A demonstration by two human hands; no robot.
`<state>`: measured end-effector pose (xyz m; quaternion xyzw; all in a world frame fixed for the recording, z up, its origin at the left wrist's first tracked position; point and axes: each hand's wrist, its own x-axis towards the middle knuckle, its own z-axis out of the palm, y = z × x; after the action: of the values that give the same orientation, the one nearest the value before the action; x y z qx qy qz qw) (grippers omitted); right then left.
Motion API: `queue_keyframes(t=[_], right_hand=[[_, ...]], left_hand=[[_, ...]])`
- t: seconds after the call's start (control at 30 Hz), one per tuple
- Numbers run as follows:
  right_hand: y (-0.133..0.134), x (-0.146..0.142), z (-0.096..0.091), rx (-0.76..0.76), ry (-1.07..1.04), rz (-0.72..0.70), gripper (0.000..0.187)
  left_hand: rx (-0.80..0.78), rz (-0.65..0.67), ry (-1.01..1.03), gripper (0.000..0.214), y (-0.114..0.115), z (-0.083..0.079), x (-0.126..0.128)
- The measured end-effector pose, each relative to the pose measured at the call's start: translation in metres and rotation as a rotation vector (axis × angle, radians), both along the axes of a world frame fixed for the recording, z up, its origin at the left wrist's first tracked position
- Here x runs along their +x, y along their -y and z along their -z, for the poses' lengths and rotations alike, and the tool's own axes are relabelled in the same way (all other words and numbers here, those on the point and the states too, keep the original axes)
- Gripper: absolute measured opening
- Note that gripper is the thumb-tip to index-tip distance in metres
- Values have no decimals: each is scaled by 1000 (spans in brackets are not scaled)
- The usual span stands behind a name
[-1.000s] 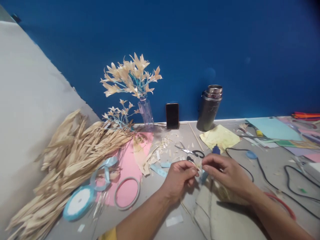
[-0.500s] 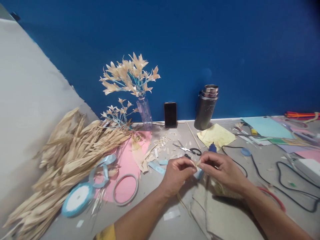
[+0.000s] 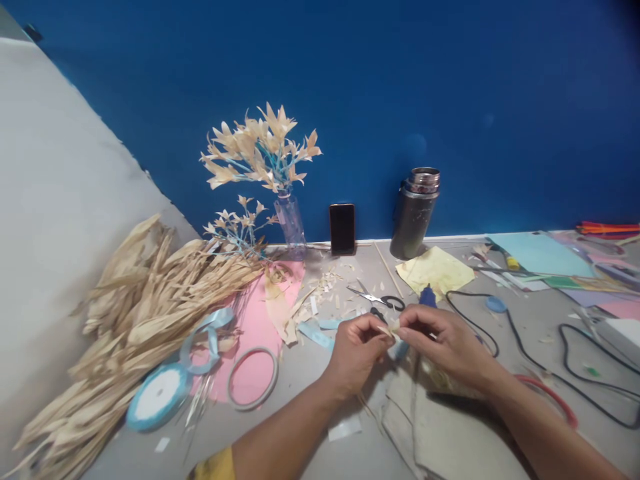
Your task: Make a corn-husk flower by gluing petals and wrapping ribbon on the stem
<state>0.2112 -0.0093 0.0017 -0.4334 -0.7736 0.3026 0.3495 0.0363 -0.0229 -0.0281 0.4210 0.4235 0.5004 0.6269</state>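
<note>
Near the table's middle, my left hand (image 3: 356,353) pinches a small pale piece of corn husk (image 3: 389,331) between thumb and forefinger. My right hand (image 3: 450,345) meets it there, its fingertips closed on the other side of the same piece. Most of the piece is hidden by my fingers. Just beyond my hands lie scissors (image 3: 374,297) with black handles. Behind the right hand shows the blue tip of a tool (image 3: 427,295), perhaps a glue gun. Pieces of light blue ribbon (image 3: 316,335) lie beside my left hand.
Dried corn husks (image 3: 135,333) heap at left, near a ribbon spool (image 3: 159,397) and a tape ring (image 3: 253,378). Husk flowers (image 3: 260,147) stand in a clear bottle (image 3: 290,225). A phone (image 3: 343,229) and a flask (image 3: 415,213) stand by the wall. A black cord (image 3: 530,360) winds at right.
My hands stay together on the husk piece, with only slight finger movement. The whole view has shifted slightly; nothing else has visibly moved.
</note>
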Motion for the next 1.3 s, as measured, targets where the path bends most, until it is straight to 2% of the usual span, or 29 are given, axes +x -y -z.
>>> queue_keyframes(t=[0.13, 0.27, 0.43, 0.57, 0.63, 0.77, 0.83, 0.97, 1.1, 1.2, 1.3], right_hand=[[-1, 1, 2, -10, 15, 14, 18], [-6, 8, 6, 18, 68, 61, 20], [-13, 17, 12, 0, 96, 94, 31], [-1, 6, 5, -117, 38, 114, 35], [14, -8, -1, -186, 0, 60, 37], [43, -38, 0, -210, -63, -240, 39], [52, -47, 8, -200, -72, -248, 39], [57, -50, 28, -109, -49, -169, 39], [56, -46, 35, -12, 43, -164, 35], [53, -43, 34, 191, 175, -199, 29], [47, -36, 30, 371, 324, -201, 25]], left_hand=[[-12, -29, -7, 19, 0, -2, 1], [-73, -20, 50, 28, 5, -11, -2], [-96, 64, 23, 34, 24, -27, -22], [-33, 77, 33, 30, 42, -29, -37], [5, 112, 99, 32, 47, -27, -38], [-28, 143, 132, 45, 54, -23, -36], [-69, 140, 129, 47, 57, -19, -38], [-125, 108, 211, 46, 63, -7, -41], [-84, 101, 227, 39, 65, -4, -44], [48, 233, 163, 28, 67, -10, -50], [157, 358, 50, 27, 70, -14, -61]])
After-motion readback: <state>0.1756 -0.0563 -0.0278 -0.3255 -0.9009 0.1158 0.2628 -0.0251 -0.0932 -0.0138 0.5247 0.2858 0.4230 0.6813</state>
